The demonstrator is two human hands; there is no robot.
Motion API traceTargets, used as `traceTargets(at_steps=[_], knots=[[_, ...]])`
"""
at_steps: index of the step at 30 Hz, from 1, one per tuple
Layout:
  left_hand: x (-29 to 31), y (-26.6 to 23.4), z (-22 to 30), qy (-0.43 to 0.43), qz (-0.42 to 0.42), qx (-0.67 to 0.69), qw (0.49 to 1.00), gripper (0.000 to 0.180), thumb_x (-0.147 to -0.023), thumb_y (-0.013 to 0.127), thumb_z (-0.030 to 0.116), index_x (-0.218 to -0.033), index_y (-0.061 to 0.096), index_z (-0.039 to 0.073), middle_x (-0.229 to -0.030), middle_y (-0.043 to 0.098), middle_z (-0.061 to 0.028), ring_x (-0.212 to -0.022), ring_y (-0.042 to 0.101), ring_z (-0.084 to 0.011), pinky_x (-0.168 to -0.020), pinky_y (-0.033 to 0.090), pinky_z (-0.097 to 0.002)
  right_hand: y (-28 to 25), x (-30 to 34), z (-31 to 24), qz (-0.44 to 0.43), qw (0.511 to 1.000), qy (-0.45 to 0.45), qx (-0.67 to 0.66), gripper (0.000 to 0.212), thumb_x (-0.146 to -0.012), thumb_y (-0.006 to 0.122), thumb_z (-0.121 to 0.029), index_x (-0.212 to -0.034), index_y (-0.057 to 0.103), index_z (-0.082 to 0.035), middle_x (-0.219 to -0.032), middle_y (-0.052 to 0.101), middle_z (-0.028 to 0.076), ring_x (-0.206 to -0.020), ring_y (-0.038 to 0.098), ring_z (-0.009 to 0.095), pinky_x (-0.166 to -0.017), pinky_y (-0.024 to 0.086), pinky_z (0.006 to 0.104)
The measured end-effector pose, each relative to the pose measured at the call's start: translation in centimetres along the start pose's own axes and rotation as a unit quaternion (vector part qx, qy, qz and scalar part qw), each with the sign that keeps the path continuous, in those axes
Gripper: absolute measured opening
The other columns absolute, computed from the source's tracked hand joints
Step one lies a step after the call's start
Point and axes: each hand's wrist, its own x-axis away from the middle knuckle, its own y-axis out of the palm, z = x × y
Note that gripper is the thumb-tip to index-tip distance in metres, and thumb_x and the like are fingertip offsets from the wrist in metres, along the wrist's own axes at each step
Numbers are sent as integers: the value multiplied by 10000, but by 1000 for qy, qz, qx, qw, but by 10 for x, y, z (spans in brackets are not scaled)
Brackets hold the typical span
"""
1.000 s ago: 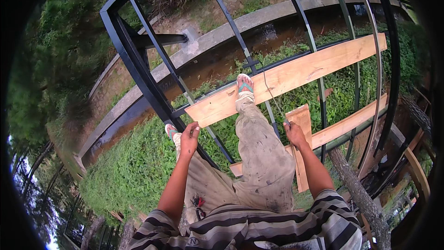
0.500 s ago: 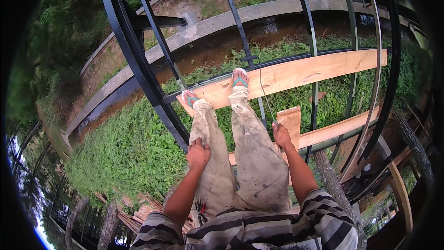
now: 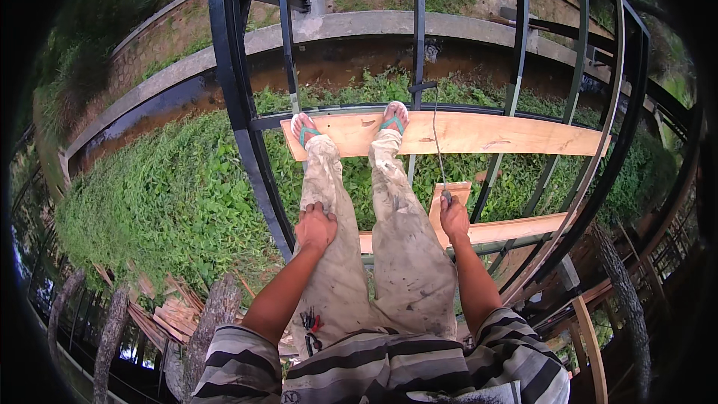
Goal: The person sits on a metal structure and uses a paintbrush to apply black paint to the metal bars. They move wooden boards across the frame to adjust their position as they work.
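My right hand [image 3: 454, 222] is closed around the dark handle of a small paint roller [image 3: 438, 141]. Its long thin rod reaches away from me, and the dark head lies across a metal bar [image 3: 419, 37]. My left hand [image 3: 315, 227] holds nothing and rests on my left trouser leg [image 3: 318, 187], fingers spread over the cloth. Both my feet, in flip-flops, stand on a light wooden plank [image 3: 479, 132] laid over the bars. Beside my right hand is a short upright board [image 3: 436, 209].
A second plank [image 3: 516, 230] crosses the frame nearer me. A thick dark beam [image 3: 238, 82] bounds the frame at left. Below the gaps are green plants [image 3: 172, 194], brown water and a concrete curb [image 3: 359, 25]. A wood pile [image 3: 176, 318] and tree trunks [image 3: 111, 344] stand lower left.
My view has turned, so the frame now looks straighter and the plank lies more level. The roller's head stays on the same bar; my left hand stays on the leg.
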Motion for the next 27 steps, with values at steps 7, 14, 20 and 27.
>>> traceTargets(at_steps=[7, 14, 20, 27], knots=[[-1, 8, -24, 7, 7, 47, 999, 386, -891, 603, 300, -1190, 640, 58, -1272, 632, -143, -1203, 594, -358, -969, 538, -492, -106, -42, -61, 56, 962, -92, 252, 363, -1039, 500, -385, -1126, 571, -39, -981, 740, 253, -957, 724, 427, -857, 564, 537], [-5, 15, -40, 15, 40, 126, 991, 353, -885, 597, 290, -1145, 644, 57, -1231, 636, -140, -1178, 596, -358, -928, 552, -496, -146, -118, -87, 43, 904, -150, 399, 329, -1049, 488, -356, -1098, 577, -43, -994, 760, 192, -965, 746, 374, -871, 583, 483], [2, 16, -43, -19, 26, 165, 986, 349, -889, 595, 289, -1147, 644, 58, -1242, 621, -139, -1192, 583, -350, -940, 545, -489, -151, -85, -93, 32, 892, -133, 431, 366, -1042, 511, -386, -1111, 585, -34, -1046, 748, 211, -1019, 731, 383, -902, 575, 497], [5, 32, -55, -21, 35, 229, 973, 358, -883, 605, 286, -1154, 644, 57, -1230, 610, -148, -1181, 576, -359, -932, 546, -494, -149, -88, -97, 22, 890, -102, 444, 388, -1047, 493, -398, -1125, 588, -30, -1066, 748, 205, -1046, 728, 369, -914, 572, 500]])
